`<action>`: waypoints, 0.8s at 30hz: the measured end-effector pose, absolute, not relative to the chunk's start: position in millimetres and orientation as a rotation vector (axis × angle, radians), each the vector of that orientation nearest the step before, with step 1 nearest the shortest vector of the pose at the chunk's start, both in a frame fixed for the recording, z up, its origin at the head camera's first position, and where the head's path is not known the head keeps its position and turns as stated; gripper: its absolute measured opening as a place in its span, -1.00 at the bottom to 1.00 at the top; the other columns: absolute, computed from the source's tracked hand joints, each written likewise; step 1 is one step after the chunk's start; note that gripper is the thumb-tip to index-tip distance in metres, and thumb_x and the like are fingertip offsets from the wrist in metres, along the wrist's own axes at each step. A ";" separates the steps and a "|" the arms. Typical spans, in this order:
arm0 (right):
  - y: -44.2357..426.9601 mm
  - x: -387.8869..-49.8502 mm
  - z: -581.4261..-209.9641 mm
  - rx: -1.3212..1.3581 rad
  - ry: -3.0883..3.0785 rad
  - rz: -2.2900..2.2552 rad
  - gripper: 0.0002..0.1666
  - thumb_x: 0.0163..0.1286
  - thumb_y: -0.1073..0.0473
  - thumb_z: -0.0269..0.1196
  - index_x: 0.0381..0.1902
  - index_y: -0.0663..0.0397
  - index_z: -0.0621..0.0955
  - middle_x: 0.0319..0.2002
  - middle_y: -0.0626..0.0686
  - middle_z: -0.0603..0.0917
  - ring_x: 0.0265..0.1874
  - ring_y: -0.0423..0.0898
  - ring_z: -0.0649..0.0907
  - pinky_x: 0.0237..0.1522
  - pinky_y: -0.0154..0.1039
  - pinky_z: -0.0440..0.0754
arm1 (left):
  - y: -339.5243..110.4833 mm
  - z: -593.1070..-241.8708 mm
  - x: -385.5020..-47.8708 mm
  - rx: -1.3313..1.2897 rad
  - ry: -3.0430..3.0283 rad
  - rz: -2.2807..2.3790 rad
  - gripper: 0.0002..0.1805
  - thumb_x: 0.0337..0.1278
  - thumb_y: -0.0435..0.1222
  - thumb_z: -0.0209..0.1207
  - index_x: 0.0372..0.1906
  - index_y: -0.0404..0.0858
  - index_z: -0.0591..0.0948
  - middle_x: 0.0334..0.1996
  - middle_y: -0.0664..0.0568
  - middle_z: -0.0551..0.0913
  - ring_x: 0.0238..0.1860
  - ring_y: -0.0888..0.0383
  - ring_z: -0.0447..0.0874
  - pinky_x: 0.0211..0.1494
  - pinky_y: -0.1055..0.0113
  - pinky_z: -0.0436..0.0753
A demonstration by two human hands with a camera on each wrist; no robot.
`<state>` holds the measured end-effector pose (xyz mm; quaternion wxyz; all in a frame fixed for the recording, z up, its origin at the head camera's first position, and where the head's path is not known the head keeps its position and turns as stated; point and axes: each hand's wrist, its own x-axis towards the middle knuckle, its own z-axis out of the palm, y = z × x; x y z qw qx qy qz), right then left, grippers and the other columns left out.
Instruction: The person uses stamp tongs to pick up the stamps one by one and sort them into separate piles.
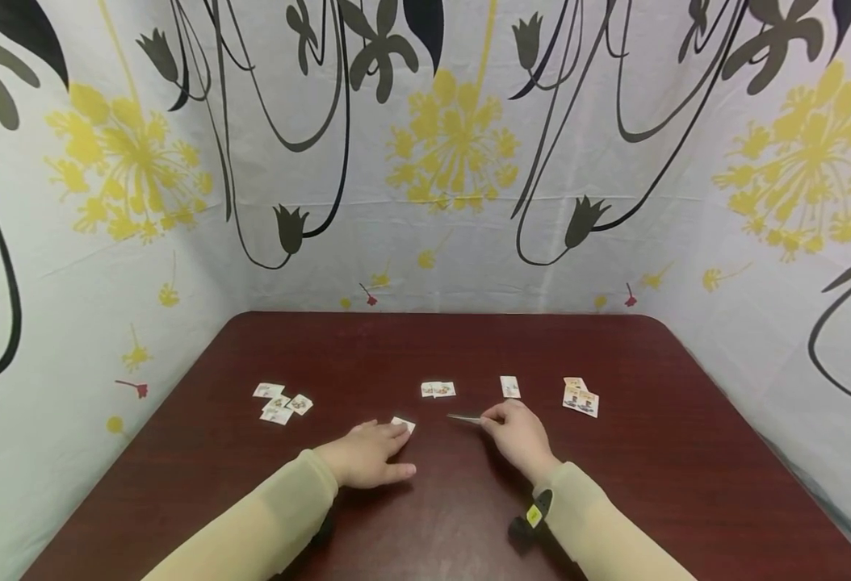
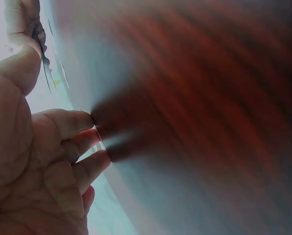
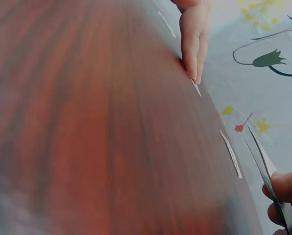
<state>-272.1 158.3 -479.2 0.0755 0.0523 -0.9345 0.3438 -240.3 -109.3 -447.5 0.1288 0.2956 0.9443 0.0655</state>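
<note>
Tweezers (image 1: 465,419) | right hand (image 1: 521,436) pinches | card (image 1: 404,421) on table (image 1: 440,347) | left hand (image 1: 367,457) touches

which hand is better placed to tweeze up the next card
Probably the right hand: it holds tweezers with apparently empty tips, while the left hand has its fingers on a card.

The person wore long, plain sleeves in a pale yellowish cream. The left sleeve (image 1: 251,524) had a duller patch near its cuff; the right sleeve (image 1: 610,524) was similar. A black strap (image 1: 545,502) circled the right wrist, with a bright yellow-green tag (image 1: 534,516) and a rounded black piece (image 1: 521,532). A dark shape (image 1: 324,528), partly hidden, showed below the left sleeve. The left grip (image 2: 50,156) was bare, its palm lined.
</note>
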 end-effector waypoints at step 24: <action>161.3 -258.2 -493.5 0.258 -2.795 1.007 -0.94 0.22 0.11 0.36 -0.42 -0.11 0.75 -0.43 -0.21 0.55 -0.34 -0.17 0.60 -0.20 -0.16 0.53 | -98.2 -448.6 -232.4 0.891 2.748 0.154 -0.20 0.31 0.23 -0.07 0.42 -0.25 0.31 0.45 -0.03 0.22 0.44 0.02 0.14 0.46 0.02 0.08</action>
